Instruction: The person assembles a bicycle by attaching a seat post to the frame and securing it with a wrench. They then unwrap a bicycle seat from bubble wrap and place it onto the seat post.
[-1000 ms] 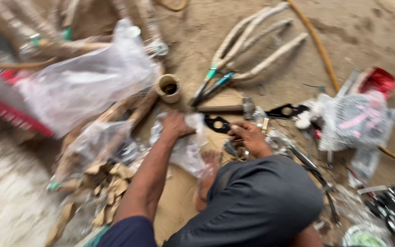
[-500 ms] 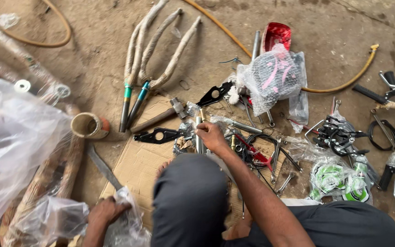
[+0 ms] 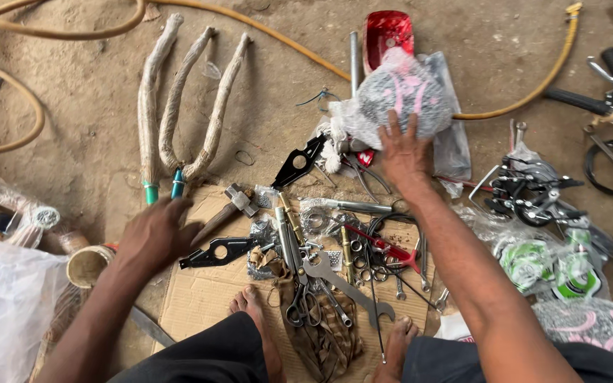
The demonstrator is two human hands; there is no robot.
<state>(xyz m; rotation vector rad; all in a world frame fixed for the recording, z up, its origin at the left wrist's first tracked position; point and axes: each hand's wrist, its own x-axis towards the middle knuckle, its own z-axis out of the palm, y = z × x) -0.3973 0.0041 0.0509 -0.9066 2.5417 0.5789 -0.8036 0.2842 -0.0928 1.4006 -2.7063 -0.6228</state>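
My right hand (image 3: 406, 152) lies flat with fingers spread on a clear plastic bag of grey and pink parts (image 3: 400, 92), beside a red lamp housing (image 3: 388, 30). My left hand (image 3: 154, 237) hovers open over the left edge of a cardboard sheet (image 3: 200, 308), holding nothing. It is nearest a hammer (image 3: 239, 201) and a flat black metal plate (image 3: 214, 253). Between my hands lies a heap of tools: a large open wrench (image 3: 342, 284), red-handled pliers (image 3: 381, 246), scissors (image 3: 299, 306) and small spanners. My bare feet (image 3: 251, 305) rest on the cardboard.
Three paper-wrapped curved tubes (image 3: 179, 106) lie on the dirt floor at upper left. A yellow hose (image 3: 512, 92) curves across the top. Bagged parts (image 3: 555, 262) and black brake pieces (image 3: 533, 191) crowd the right. A tape roll (image 3: 86, 266) and a big plastic bag (image 3: 1, 312) sit at left.
My right hand has gone from the tool heap up to the bag of parts. My left hand has let go of the plastic bag at lower left and moved up to the cardboard's edge.
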